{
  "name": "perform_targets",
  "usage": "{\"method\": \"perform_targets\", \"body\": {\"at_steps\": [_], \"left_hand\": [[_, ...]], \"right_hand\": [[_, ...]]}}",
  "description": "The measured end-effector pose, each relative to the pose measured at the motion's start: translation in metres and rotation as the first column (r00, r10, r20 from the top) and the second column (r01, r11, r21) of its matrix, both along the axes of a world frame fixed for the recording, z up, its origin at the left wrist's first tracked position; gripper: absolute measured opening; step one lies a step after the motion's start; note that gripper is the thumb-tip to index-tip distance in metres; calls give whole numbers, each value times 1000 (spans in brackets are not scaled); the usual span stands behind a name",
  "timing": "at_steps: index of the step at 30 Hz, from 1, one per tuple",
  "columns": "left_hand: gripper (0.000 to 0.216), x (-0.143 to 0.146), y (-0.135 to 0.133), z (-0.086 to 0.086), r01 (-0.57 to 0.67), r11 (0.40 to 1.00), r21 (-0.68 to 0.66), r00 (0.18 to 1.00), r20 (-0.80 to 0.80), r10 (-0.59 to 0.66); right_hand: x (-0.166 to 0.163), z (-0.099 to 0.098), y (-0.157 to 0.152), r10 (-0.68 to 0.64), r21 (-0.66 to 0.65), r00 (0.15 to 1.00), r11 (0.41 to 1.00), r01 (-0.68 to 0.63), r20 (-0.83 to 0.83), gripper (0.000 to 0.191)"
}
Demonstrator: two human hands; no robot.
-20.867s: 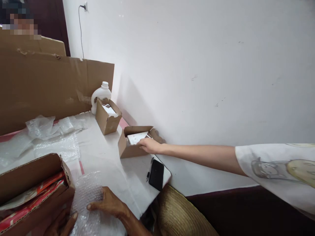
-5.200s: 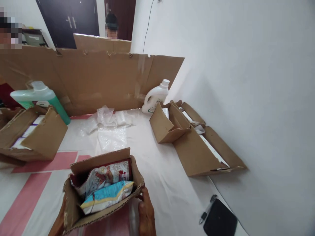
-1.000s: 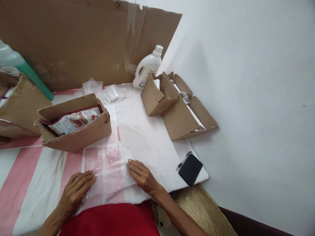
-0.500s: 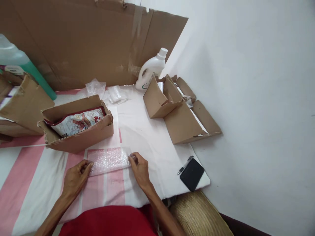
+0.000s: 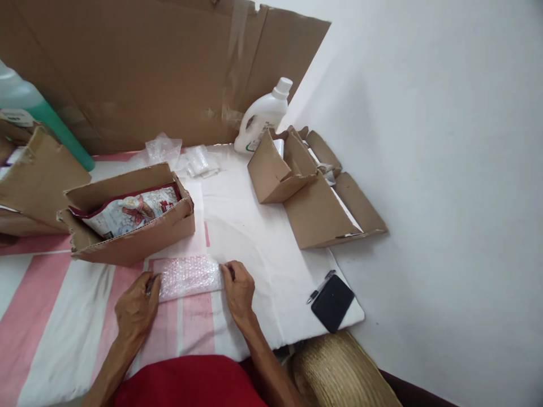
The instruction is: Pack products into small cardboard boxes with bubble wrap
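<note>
Your left hand [image 5: 136, 305] and right hand [image 5: 238, 289] each pinch an end of the bubble wrap [image 5: 189, 277]. Keep both ends level and fold it tight, close by the box [image 5: 131, 240].

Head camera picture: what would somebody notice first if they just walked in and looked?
Probably the two hands, left hand and right hand, gripping the ends of a bubble wrap roll on the striped table. Just behind sits an open cardboard box holding a red and white packet. A white bottle stands in the far corner.
</note>
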State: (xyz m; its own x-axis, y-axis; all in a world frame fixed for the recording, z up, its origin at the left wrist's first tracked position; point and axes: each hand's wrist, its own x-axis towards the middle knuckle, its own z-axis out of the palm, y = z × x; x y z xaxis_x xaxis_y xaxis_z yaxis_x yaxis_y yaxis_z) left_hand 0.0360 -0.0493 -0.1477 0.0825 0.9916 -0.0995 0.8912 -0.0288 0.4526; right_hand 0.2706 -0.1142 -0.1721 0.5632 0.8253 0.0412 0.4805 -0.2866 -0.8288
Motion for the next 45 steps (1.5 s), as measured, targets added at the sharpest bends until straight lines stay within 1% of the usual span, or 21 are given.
{"method": "perform_targets", "body": {"at_steps": [2,4,6,8,11,13,15,17,19,20,22,23,26,28,31,34,36,39,40,42,45], "left_hand": [[41,2,0,-3,12,997,73,1000,-17,-11],[40,4,-3,-4,31,972,235,999,-35,-23],[44,7,-9,-4,84,884,460,996,-75,-56],[43,11,-16,-6,251,753,609,967,-131,-217],[36,14,-22,-11,553,600,579,808,-197,-555],[32,15,-21,-17,642,566,516,738,-217,-639],[30,15,-17,-22,651,561,511,734,-233,-638],[28,13,-12,-25,664,542,515,719,-239,-653],[28,9,-8,-26,682,512,522,695,-244,-677],[30,6,-6,-26,693,492,528,679,-247,-692],[36,-3,-2,-26,709,461,534,652,-247,-717],[38,-8,-1,-26,711,456,535,647,-245,-722],[37,-24,4,-22,700,474,534,663,-242,-708],[33,-28,4,-17,699,454,552,653,-234,-720],[32,-21,-6,-10,709,415,571,615,-212,-760],[27,-1,-24,-6,728,418,543,597,-202,-776],[25,14,-34,-6,743,451,494,599,-193,-777],[19,33,-43,-7,717,532,451,648,-150,-746],[18,37,-45,-7,701,554,450,664,-127,-737],[18,42,-46,-7,689,583,432,670,-72,-739],[14,42,-48,-4,720,582,377,623,18,-782]], "right_hand": [[0,0,3,-2,-41,999,999,4,47,23],[0,-2,4,-5,-65,997,998,10,83,22],[0,-4,5,4,-81,993,997,5,115,22],[0,-6,5,16,-92,988,996,-2,151,21],[0,-4,2,6,-27,973,1000,0,232,14],[-1,1,-3,-13,81,929,997,-18,369,20],[-4,7,-9,56,158,841,973,-166,538,31],[-8,10,-15,259,98,725,907,-410,638,35],[-11,7,-17,458,-28,602,810,-586,654,32],[-12,4,-17,510,-78,550,776,-626,662,26],[-10,-3,-13,527,-128,473,752,-647,706,10],[-8,-6,-11,520,-135,442,745,-654,731,6],[4,-9,-1,515,-123,385,705,-698,765,15],[13,-8,8,502,-97,370,684,-723,782,19],[21,-4,23,443,-34,403,706,-708,801,22],[20,4,25,391,19,452,739,-674,802,24],[14,12,12,449,-6,461,722,-692,765,30],[-1,21,-21,632,-81,458,636,-768,625,37],[-6,21,-32,666,-88,470,625,-776,579,38],[-13,16,-50,669,-58,529,647,-760,521,38],[-15,1,-62,595,89,655,705,-703,465,32]]}}
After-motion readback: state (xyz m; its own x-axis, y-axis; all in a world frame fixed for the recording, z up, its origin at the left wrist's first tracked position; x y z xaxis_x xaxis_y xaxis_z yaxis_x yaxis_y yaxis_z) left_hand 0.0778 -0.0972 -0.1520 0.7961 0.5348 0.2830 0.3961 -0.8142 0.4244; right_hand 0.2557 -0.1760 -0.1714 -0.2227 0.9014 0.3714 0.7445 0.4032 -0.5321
